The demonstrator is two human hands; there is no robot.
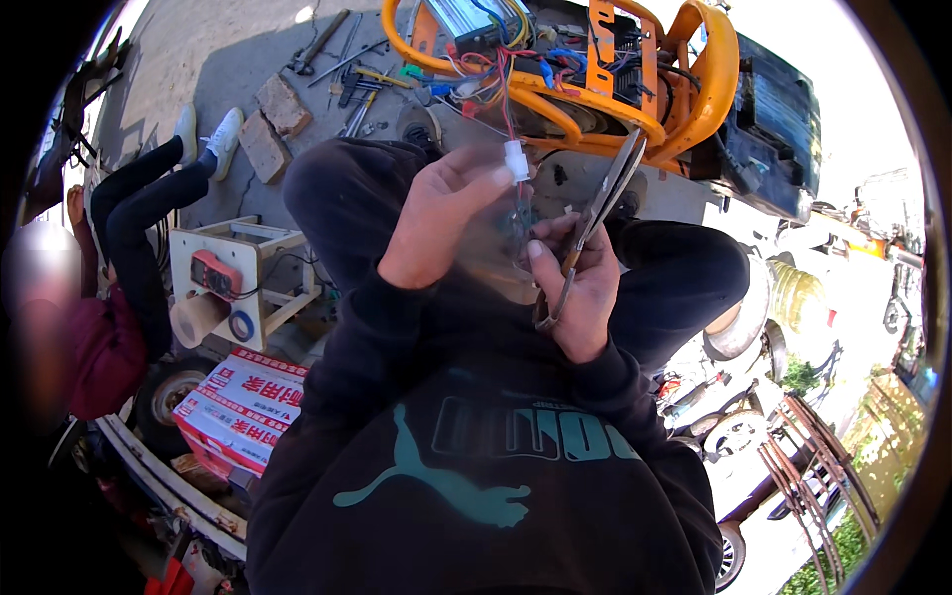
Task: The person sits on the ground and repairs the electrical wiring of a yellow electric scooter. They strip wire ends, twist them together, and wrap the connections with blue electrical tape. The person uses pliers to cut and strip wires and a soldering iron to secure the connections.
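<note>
My left hand [443, 210] pinches a white plastic wire connector [517, 161] between thumb and fingers. Thin red and dark wires [510, 104] run from it up to a tangle on an orange metal frame [555, 107]. Below the connector, more thin wires hang down toward my right hand [577, 283]. That hand is closed around a pair of scissors [607, 193], its long blades pointing up and away to the right. Its thumb and fingertips are also close to the wire ends; whether they grip them is blurred.
A silver controller box [478, 18] sits on the frame. Hand tools [362, 84] and two bricks [273, 134] lie on the ground to the left. A wooden stool [248, 263] carries a red multimeter [215, 275], near a red-and-white carton [241, 412]. Another person [149, 208] sits at far left.
</note>
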